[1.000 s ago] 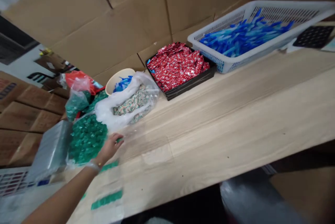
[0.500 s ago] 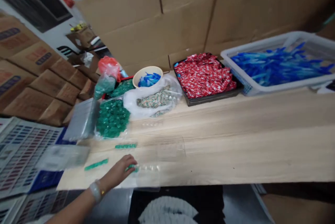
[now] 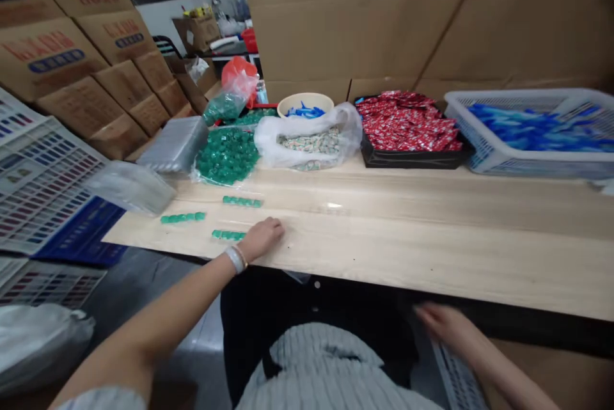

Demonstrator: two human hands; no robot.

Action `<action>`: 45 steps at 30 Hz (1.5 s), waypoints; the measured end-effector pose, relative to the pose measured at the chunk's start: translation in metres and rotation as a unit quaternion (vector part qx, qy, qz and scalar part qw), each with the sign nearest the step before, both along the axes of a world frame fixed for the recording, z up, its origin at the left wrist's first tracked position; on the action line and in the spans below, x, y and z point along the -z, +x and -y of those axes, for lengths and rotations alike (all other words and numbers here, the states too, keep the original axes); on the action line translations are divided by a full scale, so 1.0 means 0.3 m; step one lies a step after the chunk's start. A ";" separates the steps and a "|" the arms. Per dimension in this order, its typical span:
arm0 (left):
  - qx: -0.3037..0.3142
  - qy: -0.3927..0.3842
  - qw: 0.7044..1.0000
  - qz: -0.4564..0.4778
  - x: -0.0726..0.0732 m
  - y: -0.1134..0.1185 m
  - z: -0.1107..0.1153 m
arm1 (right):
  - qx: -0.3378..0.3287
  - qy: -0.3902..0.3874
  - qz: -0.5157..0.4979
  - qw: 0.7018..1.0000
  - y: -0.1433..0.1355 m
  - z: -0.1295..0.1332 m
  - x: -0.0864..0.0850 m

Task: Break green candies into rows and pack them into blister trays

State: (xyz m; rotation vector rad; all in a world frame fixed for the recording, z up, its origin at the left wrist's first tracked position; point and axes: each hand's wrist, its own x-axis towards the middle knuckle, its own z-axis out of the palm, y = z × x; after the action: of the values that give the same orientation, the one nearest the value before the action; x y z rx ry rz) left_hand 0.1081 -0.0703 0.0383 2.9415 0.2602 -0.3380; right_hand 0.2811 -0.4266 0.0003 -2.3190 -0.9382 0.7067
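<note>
My left hand rests on the wooden table near its front edge, fingers bent down; whether it grips the thin clear plastic under it cannot be made out. Just left of it lies a short row of green pieces, its right end beside my wrist. Two more green rows lie farther off, one behind and one at the left. My right hand, blurred, is below the front edge of the table, near a dark thing too smeared to name.
Along the back stand a bag of green pieces, a white bag of small packets, a round bowl, a black tray of red packets and a white basket of blue items. Clear sleeves overhang the table's left end.
The view has turned and shifted. My left hand has moved right, off the front green row, which now shows more fully. My right hand has come into view at the lower right.
</note>
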 end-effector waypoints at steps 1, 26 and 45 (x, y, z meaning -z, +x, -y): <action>-0.009 0.013 1.000 0.007 0.007 -0.003 -0.009 | -0.031 0.019 0.012 0.999 0.014 -0.071 0.004; -0.086 0.033 0.977 0.190 0.131 -0.254 0.248 | -0.182 0.173 0.277 0.928 -0.004 -0.613 0.199; -0.345 0.046 0.921 0.172 0.055 0.068 -0.733 | -0.240 0.143 0.138 0.950 -0.065 -1.751 0.028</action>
State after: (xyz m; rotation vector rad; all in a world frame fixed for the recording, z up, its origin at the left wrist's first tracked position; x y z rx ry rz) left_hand 0.1286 0.1497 0.0219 2.6861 1.2262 0.2918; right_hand 0.2616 0.0985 -0.0082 -1.9734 -1.6492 0.3907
